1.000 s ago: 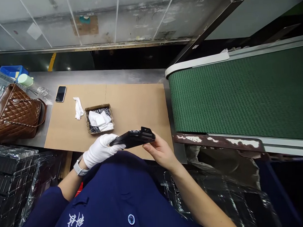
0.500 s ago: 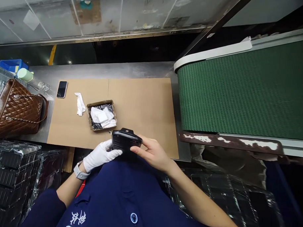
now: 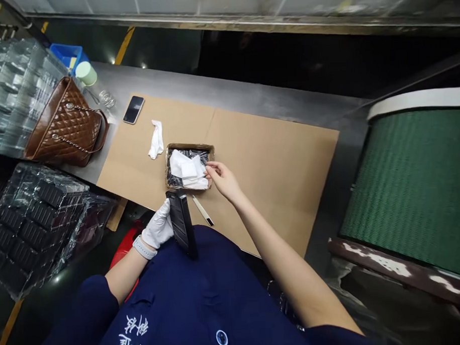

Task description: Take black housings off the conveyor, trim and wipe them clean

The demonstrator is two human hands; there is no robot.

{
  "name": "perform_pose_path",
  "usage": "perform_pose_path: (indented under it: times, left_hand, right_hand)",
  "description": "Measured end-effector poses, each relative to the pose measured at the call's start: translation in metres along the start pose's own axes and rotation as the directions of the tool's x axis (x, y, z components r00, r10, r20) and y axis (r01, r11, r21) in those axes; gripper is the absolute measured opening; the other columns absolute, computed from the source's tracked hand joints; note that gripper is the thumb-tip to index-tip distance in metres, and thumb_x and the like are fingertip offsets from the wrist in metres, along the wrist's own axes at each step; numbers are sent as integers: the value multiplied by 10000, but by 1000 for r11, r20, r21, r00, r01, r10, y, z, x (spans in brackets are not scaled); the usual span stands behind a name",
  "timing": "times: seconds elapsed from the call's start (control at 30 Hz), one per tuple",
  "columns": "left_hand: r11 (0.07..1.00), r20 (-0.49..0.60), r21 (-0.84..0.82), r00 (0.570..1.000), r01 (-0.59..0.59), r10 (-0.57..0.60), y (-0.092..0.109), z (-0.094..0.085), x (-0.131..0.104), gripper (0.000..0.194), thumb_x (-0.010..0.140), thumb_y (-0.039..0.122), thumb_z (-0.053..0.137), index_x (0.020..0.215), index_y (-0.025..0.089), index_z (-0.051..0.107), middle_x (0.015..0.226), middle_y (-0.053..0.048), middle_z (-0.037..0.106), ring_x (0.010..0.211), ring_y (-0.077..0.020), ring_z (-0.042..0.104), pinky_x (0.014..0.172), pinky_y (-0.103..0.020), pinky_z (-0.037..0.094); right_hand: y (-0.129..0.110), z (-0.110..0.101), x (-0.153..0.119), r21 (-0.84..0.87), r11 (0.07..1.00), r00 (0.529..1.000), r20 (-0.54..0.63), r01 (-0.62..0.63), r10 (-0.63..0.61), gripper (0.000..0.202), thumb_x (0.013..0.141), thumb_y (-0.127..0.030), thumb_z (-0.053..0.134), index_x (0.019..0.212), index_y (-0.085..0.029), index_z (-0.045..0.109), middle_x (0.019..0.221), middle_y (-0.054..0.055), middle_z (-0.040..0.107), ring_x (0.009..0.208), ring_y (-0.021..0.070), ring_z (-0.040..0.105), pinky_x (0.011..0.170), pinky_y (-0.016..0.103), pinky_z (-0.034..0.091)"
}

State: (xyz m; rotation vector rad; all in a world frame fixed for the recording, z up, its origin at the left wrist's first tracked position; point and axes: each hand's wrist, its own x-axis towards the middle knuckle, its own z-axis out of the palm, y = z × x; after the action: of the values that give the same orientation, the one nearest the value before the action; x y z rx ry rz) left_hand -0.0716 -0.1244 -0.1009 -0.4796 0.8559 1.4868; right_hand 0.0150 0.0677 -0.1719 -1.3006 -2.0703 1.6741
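My left hand (image 3: 159,228), in a white glove, grips a black ribbed plastic part (image 3: 181,224). It holds the part tilted up on edge, close to my body. My bare right hand (image 3: 223,180) is at the right rim of a small cardboard box (image 3: 211,153), fingers partly extended and slightly apart, with nothing visible in them. Folded white cloths (image 3: 189,170) lie in the box on black wrapping. Just below the box, a thin pale strip with a dark end (image 3: 203,211) rests on the cardboard sheet (image 3: 267,156).
A phone (image 3: 134,110) and a crumpled white glove or cloth (image 3: 156,140) lie left of the box. Farther left stand a brown quilted bag (image 3: 72,125), a blue bin (image 3: 65,53) and wrapped black parts (image 3: 37,214). A green conveyor belt (image 3: 415,186) is on the right.
My right hand has let go of the black part and moved forward to the box. The left hand keeps the part, now turned on edge. The view has swung, and the pale strip shows.
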Motion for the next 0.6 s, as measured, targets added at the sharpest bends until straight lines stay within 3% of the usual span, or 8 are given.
perform_pose_path:
  times: [0.1, 0.2, 0.3, 0.4, 0.5, 0.6]
  left_hand:
    - [998, -36, -52, 998, -44, 42, 7, -8, -6, 233, 895, 347, 596, 793, 165, 700, 657, 12, 691, 507, -123, 623, 597, -270, 547]
    - [989, -4, -108, 995, -97, 97, 11, -14, -12, 253, 823, 424, 675, 778, 176, 682, 536, 47, 599, 422, -106, 549, 470, -236, 479]
    - [981, 27, -142, 990, -134, 139, 15, -17, -16, 294, 786, 472, 702, 779, 180, 668, 460, 70, 504, 385, -86, 488, 396, -200, 392]
    - [977, -50, -147, 987, -156, 150, 21, -18, -20, 315, 852, 479, 622, 764, 178, 649, 452, 72, 482, 350, -65, 429, 361, -184, 325]
    - [975, -156, -137, 976, -174, 152, 28, -18, -22, 347, 921, 455, 521, 828, 157, 672, 542, 29, 591, 418, -88, 526, 440, -207, 441]
    - [966, -176, -85, 958, -245, 227, 35, -20, -21, 337, 960, 391, 458, 990, 148, 689, 837, -44, 731, 763, -159, 691, 748, -292, 572]
  right_hand:
    - [13, 29, 39, -165, 986, 999, 50, 12, -4, 442, 849, -321, 526, 1235, -104, 514, 1116, 165, 639, 1012, 260, 616, 950, 431, 474]
    - [17, 55, 57, -332, 941, 993, 113, 71, -35, 535, 792, -244, 577, 1291, -71, 492, 1272, 211, 558, 1193, 321, 510, 1048, 457, 383]
    - [21, 75, 63, -461, 879, 985, 163, 122, -51, 550, 795, -267, 575, 1305, -75, 496, 1316, 220, 517, 1235, 364, 444, 1051, 492, 352]
    - [24, 85, 65, -554, 818, 981, 186, 156, -61, 503, 818, -320, 564, 1270, -101, 537, 1296, 212, 516, 1214, 379, 431, 1026, 513, 351]
    - [25, 89, 64, -614, 771, 981, 183, 170, -71, 479, 834, -359, 566, 1248, -119, 557, 1320, 204, 489, 1228, 374, 410, 1027, 514, 340]
    - [25, 89, 61, -650, 745, 986, 154, 151, -66, 502, 844, -364, 568, 1278, -115, 529, 1408, 206, 409, 1289, 370, 353, 1049, 513, 319]
